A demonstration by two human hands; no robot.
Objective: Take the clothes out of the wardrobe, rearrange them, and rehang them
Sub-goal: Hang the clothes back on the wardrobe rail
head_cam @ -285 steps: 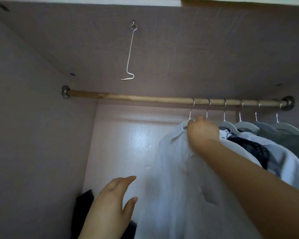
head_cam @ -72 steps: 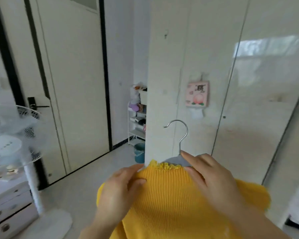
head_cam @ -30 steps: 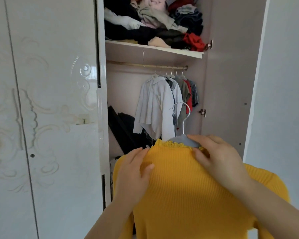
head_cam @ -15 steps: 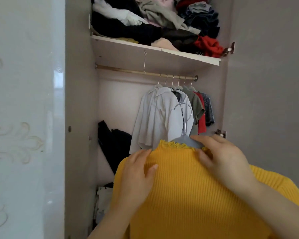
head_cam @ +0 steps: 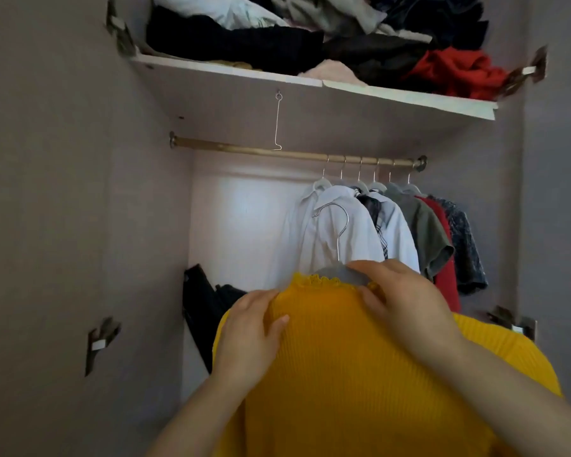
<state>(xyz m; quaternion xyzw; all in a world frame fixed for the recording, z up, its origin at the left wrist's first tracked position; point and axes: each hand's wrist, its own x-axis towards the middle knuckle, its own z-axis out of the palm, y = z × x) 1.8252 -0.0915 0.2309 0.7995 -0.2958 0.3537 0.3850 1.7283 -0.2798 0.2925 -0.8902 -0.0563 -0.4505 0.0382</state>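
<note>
1. Grey-brown laminate forms the wardrobe's left wall (head_cam: 63, 225); we note a metal hinge (head_cam: 101, 341) fixed low on it.
2. We record dark garments (head_cam: 201, 308) slumped at the lower left of the interior, against the back panel.
3. We find the rail (head_cam: 244, 150) running across beneath the shelf (head_cam: 409, 98); a wire hook (head_cam: 277, 123) hangs from the shelf's underside, its tip level with the rail; a heap of loose clothes (head_cam: 277, 44) in black, white, grey and red lies on the shelf.
4. We observe the left hand (head_cam: 248, 338) on the left shoulder of the yellow sweater (head_cam: 343, 374); its fingers curve over the shoulder edge and its thumb presses the front of the knit.
5. The yellow sweater sits on a grey hanger (head_cam: 340, 273), held up before the open wardrobe, below the rail and apart from it; the hanger's metal hook stands upright.
6. We see the right hand (head_cam: 406, 305) pinching the hanger's neck together with the frilled collar; forefinger on the grey plastic, thumb on the knit.
7. Six hangers crowd the rail's right end; they carry a white shirt (head_cam: 353, 239), then an olive top (head_cam: 426, 232), a red garment (head_cam: 447, 282) and a dark patterned top (head_cam: 465, 245).
</note>
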